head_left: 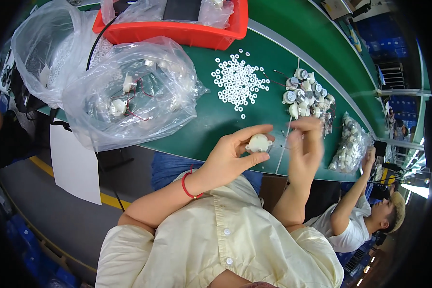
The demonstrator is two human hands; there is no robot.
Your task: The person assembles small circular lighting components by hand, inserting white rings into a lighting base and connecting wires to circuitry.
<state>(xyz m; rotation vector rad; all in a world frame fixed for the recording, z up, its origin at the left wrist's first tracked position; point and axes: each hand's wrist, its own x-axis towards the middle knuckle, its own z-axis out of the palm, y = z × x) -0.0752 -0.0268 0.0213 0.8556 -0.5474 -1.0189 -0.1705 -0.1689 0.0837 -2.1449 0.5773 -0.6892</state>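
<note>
My left hand [225,156] is closed on a small round white motor [259,143] with side ears, pinched between thumb and fingers above the table's near edge. To its right is my right hand [305,146], raised and smeared by motion; whether anything is in its fingers cannot be made out. Beyond my left hand lies a loose spread of small white ring washers [240,80]. A heap of similar round motors [306,96], some with silver faces and thin wires, sits on the green table [201,139] past my right hand.
At the left, a clear plastic bag [175,122] holds wired motors, beside another bag [33,62] with white rings. A red bin [177,36] stands at the back. Rightward lie a filled bag [349,149] and a co-worker's hand [369,156]. A metal rail [317,43] edges the table.
</note>
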